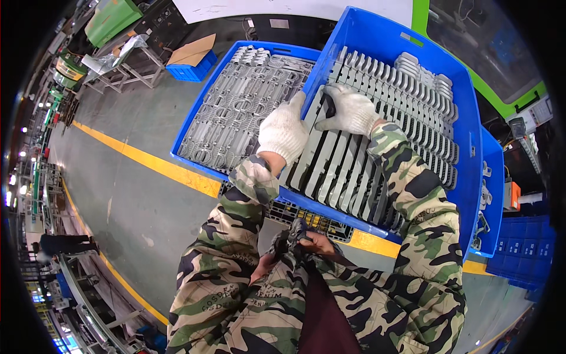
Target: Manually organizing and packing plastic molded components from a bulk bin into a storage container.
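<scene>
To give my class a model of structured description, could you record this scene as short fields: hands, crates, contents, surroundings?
Left hand: white-gloved, at the deep crate's left side; grip unclear
Right hand: white-gloved, over gray slats; grip unclear
Deep blue crate: on the right, holding the slats in close rows
Shallower blue crate: on the left, holding flat-lying gray parts
Floor: gray, with yellow line

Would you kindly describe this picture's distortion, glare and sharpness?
Head view: edges of the large blue crate bow, the picture's corners go black; head view: small lamps at far left glare white; head view: left hand, right hand and grey parts look fairly sharp.
</scene>
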{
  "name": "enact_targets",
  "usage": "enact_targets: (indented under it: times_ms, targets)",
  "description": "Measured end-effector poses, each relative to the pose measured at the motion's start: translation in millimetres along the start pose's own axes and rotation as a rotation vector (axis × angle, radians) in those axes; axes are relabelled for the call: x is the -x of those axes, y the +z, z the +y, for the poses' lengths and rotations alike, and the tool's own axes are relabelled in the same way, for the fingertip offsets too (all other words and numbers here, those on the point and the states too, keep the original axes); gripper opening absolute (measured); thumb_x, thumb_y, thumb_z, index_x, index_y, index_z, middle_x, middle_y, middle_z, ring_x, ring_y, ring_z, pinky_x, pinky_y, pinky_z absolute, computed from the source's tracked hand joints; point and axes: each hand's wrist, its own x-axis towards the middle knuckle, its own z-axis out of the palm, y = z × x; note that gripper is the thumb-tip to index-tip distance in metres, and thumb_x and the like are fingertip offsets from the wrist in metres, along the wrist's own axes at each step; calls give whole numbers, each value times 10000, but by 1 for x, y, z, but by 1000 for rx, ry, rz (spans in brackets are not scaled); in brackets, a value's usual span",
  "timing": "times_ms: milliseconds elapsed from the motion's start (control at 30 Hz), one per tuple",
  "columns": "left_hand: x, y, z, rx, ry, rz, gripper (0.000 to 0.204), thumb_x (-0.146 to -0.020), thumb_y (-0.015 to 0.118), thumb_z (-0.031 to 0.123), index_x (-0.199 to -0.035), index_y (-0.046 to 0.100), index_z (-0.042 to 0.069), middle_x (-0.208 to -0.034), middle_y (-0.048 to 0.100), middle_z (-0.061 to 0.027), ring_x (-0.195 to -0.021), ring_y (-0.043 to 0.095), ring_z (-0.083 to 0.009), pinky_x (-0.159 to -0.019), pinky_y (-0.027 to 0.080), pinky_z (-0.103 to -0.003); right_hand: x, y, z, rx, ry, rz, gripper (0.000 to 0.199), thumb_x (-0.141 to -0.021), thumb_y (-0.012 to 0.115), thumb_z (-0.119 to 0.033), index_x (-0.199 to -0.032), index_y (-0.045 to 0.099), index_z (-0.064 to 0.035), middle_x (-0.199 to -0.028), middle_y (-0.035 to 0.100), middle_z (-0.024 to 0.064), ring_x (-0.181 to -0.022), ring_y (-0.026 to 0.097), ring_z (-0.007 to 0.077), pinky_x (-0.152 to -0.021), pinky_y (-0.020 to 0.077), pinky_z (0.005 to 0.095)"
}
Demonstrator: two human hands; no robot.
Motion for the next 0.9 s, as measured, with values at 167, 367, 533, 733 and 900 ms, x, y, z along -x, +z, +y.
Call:
enact_targets:
  times_ms: [167,367,533,733,900]
  targets:
    - [2,2,-9,-12,108,30,528,-921,655,139,-1447,699,159,-1467,661,-240,-1181,730,-433,-1044,583,-496,-10,4,13,-27,-16,-14,892,-806,841,-599,-1459,659,-18,-1424,691,191,-1347,650,354,-1143,525,444]
    - [-7,24,-12,-298,-17,-125,279,-922,682,180,-1152,821,105,-1633,533,-222,-1105,769,-410,-997,610,-500,-16,-17,12,-351,189,-86,875,-805,826,-569,-1461,656,-15,-1272,750,249,-1200,727,383,-1062,553,447]
    - [-10,27,-15,-269,-20,-122,241,-939,680,213,-1095,810,84,-1654,512,-226,-1082,777,-409,-972,617,-516,-29,9,17,-198,150,-98,978,-835,770,-675,-1508,614,17,-1329,743,273,-1259,716,395,-1101,531,452]
    - [-4,10,-1,-239,17,-94,238,-965,687,252,-1116,814,120,-1576,585,-217,-1102,760,-420,-991,610,-506,-29,8,18,-182,175,-91,987,-853,749,-707,-1514,606,12,-1353,733,272,-1273,709,394,-1102,533,468]
    - [-4,11,-3,-107,48,-16,310,-973,667,225,-1239,795,133,-1452,670,-206,-1148,743,-411,-1013,598,-502,-25,19,26,-41,91,60,932,-946,701,-671,-1592,530,-21,-1473,657,277,-1370,644,416,-1165,505,483]
